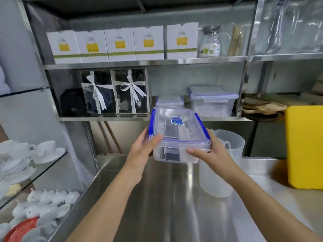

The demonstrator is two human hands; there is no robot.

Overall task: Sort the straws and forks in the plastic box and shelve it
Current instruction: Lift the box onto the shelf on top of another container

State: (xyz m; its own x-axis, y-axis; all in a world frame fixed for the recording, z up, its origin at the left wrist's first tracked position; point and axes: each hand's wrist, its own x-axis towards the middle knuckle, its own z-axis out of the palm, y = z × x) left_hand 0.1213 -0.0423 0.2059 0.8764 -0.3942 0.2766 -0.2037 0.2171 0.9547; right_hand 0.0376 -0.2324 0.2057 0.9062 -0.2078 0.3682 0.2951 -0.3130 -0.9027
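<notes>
Both hands, left (pixel 142 151) and right (pixel 212 154), clasp the plastic box (pixel 178 135) between them (lid shut).

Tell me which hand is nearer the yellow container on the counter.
Right. The right hand grips the plastic box's right side, toward the yellow container; the left hand grips the box's left side, farther away.

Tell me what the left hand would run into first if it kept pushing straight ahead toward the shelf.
The left hand, gripping the plastic box, points at the lower shelf. Its edge or the ribboned clear boxes probably come first; depth is unclear.
</notes>
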